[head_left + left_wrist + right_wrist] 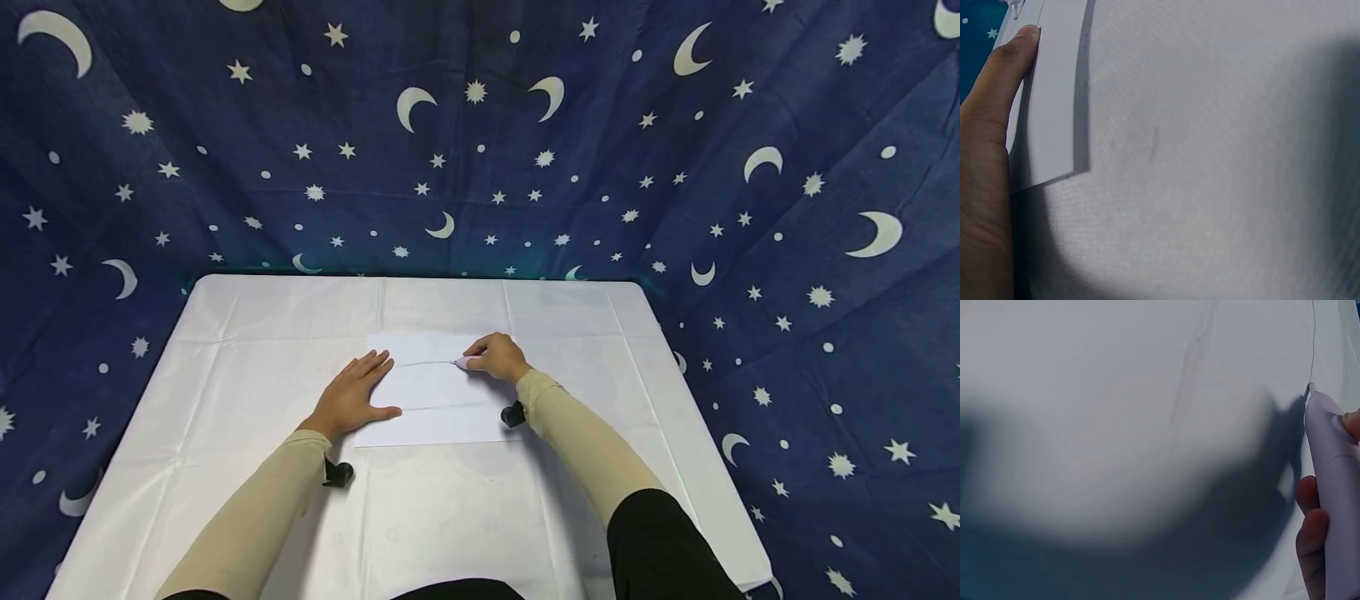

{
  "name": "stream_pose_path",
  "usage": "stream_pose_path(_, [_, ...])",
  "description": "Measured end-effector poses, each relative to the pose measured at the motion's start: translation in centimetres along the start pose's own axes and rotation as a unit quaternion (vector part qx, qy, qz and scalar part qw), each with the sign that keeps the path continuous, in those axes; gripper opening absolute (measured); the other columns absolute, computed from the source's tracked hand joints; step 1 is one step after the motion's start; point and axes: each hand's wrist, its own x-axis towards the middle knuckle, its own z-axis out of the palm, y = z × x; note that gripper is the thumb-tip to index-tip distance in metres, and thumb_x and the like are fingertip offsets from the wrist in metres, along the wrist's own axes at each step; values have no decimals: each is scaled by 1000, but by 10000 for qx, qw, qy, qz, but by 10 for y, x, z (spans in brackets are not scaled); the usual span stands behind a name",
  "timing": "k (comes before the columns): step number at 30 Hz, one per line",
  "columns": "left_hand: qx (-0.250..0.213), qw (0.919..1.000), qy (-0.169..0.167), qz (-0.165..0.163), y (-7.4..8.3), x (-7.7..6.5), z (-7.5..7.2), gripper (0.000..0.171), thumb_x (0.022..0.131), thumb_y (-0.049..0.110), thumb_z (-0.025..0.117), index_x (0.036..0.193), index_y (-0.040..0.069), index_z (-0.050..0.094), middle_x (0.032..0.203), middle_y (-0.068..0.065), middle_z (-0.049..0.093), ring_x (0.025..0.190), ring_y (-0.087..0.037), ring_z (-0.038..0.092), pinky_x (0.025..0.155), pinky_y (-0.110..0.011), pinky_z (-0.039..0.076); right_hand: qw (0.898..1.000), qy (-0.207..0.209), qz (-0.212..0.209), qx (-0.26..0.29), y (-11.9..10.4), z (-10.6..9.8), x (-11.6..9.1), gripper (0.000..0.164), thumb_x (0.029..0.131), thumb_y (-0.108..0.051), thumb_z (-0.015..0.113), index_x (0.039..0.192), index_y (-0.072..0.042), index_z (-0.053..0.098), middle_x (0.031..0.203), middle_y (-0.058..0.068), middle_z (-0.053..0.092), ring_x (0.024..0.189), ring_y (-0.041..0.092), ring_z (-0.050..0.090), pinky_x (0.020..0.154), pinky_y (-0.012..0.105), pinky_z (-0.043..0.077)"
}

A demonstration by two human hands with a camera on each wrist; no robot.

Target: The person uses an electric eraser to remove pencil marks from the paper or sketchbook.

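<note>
A sheet of white paper (435, 429) lies on the white-covered table, with two thin, roughly level lines across it. My left hand (352, 395) rests on its left edge, fingers spread and thumb out to the right; the left wrist view shows the thumb (1013, 59) pressing near the paper's edge. My right hand (498, 357) grips a lilac utility knife (1335, 462), the thumb on its upper side. The knife's small metal tip meets the paper at the right end of the upper line (423, 363). In the right wrist view a thin dark line runs from that tip.
The white cloth (255, 375) on the table shows fold creases. Behind and to the right hangs a dark blue curtain (480, 217) with moons and stars. A small black wrist camera (339, 475) sits at my left wrist, another black one (513, 414) at the right.
</note>
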Motion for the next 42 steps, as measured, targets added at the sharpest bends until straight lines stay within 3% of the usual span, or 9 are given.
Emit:
stream_pose_path(28, [-54,10000,28,17,3,0,-3,98,66,75,54,141,15,33,146,0,24,135,-20,13,109,-39,9,9999,-17,27,-155,-7,5,6,15,74,-27,74,89,-23,74,90,-8,64,87,9,55,77,25,44])
stream_pose_path(42, [17,10000,17,10,1,0,-1,99,65,76,52,141,16,32,147,1,23,135,-20,13,109,-37,8,9997,13,112,-234,2,-5,-2,16,75,-26,74,89,-21,74,89,-7,64,88,12,56,76,28,45])
